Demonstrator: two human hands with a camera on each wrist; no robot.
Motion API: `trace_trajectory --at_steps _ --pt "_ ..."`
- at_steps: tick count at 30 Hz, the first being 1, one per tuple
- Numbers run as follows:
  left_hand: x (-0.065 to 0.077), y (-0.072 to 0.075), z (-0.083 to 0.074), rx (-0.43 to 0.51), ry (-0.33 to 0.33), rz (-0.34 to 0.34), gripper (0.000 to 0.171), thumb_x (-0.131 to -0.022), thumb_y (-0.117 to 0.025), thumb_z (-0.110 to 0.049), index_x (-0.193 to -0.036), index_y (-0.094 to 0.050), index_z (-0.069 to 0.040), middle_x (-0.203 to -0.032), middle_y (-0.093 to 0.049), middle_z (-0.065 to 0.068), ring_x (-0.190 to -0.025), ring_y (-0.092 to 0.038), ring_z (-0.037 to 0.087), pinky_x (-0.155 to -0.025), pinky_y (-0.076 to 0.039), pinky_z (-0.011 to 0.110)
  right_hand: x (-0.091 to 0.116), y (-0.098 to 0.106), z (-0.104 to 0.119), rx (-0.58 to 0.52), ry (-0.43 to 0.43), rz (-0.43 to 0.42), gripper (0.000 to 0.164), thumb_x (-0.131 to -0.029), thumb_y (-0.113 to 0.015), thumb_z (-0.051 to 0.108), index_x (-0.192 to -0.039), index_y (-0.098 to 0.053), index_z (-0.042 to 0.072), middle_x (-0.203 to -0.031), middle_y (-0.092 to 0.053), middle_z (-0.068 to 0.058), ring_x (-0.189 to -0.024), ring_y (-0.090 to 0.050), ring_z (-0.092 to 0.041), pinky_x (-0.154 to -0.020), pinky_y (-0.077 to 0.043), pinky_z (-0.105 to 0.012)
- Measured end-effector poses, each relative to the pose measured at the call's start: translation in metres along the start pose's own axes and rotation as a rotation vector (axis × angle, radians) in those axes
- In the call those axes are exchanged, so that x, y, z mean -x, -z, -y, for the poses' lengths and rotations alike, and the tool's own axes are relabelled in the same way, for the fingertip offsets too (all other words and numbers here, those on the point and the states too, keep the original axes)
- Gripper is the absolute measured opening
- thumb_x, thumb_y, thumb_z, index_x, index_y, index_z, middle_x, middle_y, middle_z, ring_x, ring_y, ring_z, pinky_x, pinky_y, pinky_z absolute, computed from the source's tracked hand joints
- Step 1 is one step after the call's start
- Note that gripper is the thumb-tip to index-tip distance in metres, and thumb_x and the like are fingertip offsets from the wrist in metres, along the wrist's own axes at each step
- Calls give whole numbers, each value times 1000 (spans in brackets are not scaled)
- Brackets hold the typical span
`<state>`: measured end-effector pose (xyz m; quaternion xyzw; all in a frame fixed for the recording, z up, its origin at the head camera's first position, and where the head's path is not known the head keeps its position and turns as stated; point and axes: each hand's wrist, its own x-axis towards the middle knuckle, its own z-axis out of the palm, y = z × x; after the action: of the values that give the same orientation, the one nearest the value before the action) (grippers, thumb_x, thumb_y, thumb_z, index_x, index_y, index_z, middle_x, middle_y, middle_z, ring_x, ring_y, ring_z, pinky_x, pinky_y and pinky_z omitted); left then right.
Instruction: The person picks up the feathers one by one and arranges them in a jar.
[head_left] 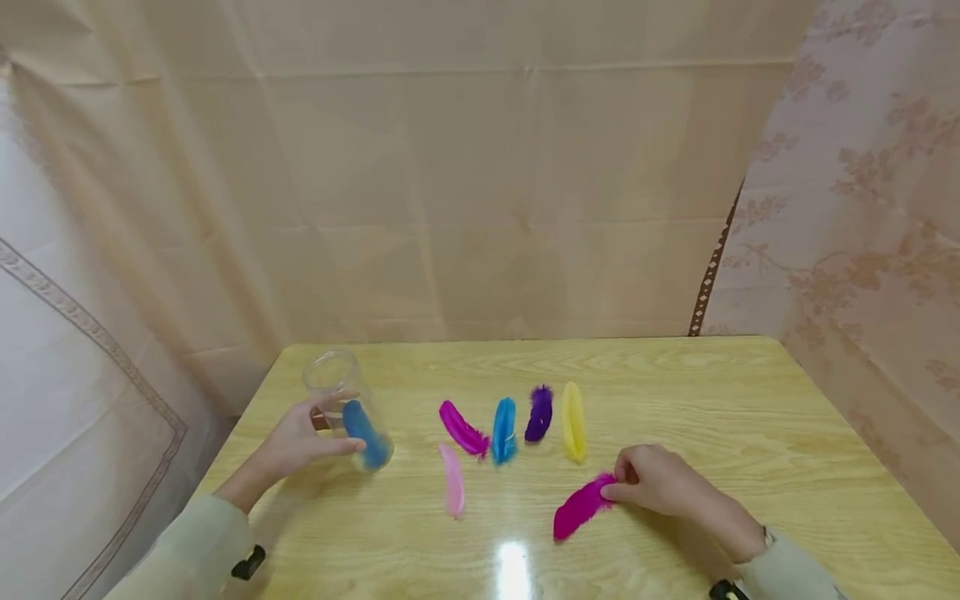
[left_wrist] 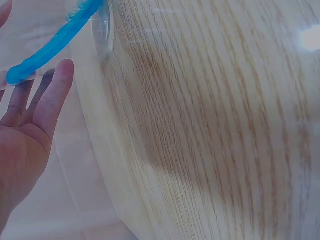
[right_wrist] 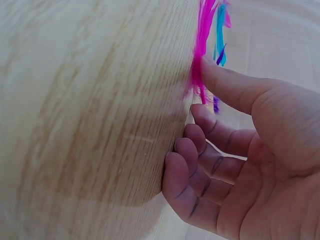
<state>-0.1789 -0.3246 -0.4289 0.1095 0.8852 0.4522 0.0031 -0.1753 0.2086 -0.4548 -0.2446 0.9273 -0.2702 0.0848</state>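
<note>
The right hand (head_left: 660,482) pinches the magenta feather (head_left: 581,508) by its fluffy end, the shaft running leftward and bodyward from that thumb; the clear jar (head_left: 373,408) sits tilted well to its left, farther forward, gripped by the left hand's (head_left: 309,436) curled fingers.

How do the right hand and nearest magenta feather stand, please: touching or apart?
Touching; the right wrist view shows the right hand with thumb against the magenta feather.

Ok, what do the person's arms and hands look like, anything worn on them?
The left sleeve and right sleeve are pale cream-green, each with a small black fitting by the wrist. The left hand and right hand are bare, with no gloves visible.
</note>
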Motion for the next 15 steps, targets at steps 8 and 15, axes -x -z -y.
trace_trajectory --at_steps 8,15 --pt "0 1 0 13 15 9 75 -79 -89 -24 -144 -54 -11 -143 -55 16 -111 -63 34 -88 -53 33 0 1 2 -20 -27 21 35 -86 -81 37 -71 -57 18 -61 -47 11 -56 -39 -3 -52 -34 -22" --pt "2 5 -2 -4 5 17 73 -81 -88 -26 -144 -54 -11 -145 -53 16 -112 -63 34 -88 -53 30 -1 3 5 2 -46 13 35 -87 -81 35 -70 -56 18 -61 -47 10 -55 -40 -4 -51 -34 -23"
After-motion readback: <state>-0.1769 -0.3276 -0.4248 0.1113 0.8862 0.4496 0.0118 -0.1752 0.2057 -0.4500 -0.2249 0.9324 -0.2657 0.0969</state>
